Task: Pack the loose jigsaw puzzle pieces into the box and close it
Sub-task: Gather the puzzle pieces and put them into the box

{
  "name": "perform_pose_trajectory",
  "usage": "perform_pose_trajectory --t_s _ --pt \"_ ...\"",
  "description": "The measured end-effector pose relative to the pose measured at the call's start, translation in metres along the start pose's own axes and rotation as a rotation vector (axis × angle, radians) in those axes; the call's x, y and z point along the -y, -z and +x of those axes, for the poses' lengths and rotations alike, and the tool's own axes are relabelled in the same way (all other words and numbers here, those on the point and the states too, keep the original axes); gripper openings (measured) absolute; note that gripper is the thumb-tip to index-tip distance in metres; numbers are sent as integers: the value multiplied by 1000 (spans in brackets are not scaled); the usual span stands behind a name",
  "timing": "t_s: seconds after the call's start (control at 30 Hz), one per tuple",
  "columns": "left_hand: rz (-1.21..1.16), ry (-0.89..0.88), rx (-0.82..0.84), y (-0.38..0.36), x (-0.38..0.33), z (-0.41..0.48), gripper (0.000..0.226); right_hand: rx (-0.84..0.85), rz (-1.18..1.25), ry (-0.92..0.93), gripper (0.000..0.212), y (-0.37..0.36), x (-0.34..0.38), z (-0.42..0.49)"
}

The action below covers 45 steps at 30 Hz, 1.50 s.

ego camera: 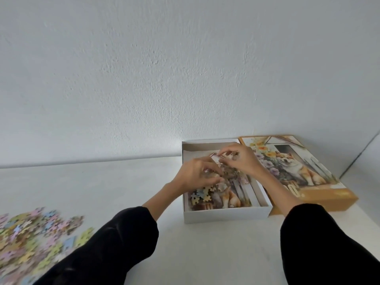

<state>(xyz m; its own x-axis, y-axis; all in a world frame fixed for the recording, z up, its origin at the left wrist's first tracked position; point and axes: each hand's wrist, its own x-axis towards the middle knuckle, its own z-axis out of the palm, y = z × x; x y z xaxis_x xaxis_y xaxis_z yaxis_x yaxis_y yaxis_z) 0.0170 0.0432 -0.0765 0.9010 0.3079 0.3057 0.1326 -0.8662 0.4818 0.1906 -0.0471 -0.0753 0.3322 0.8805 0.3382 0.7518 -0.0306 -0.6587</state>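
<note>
An open white box (226, 216) stands on the white table against the wall. Inside lie a printed dog picture sheet and a few loose puzzle pieces (200, 196). My left hand (195, 174) and my right hand (241, 159) are both over the box, fingers curled around a bunch of puzzle pieces held between them. The box lid (308, 177), orange-edged with a dog and flowers printed on it, lies face up just right of the box. A large heap of pastel loose pieces (35, 241) covers the table at the near left.
A white wall rises directly behind the box. The table's right side meets another wall at the far right corner. My black sleeves (115, 243) reach across the table's near part.
</note>
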Motion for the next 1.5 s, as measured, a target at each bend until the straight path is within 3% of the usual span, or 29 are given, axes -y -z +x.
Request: perform_pose_trajectory --t_s 0.4,0.8,1.07,1.5 --pt "-1 -130 94 1 3 -6 46 8 98 -37 12 2 16 -8" --pt "-152 -121 -7 53 2 -49 23 -62 100 8 15 -6 77 -14" --pt "-118 -119 -45 113 16 -125 16 -51 147 66 16 -52 159 -22" --pt "-56 78 -99 212 101 -328 22 83 245 50 15 -198 300 -66"
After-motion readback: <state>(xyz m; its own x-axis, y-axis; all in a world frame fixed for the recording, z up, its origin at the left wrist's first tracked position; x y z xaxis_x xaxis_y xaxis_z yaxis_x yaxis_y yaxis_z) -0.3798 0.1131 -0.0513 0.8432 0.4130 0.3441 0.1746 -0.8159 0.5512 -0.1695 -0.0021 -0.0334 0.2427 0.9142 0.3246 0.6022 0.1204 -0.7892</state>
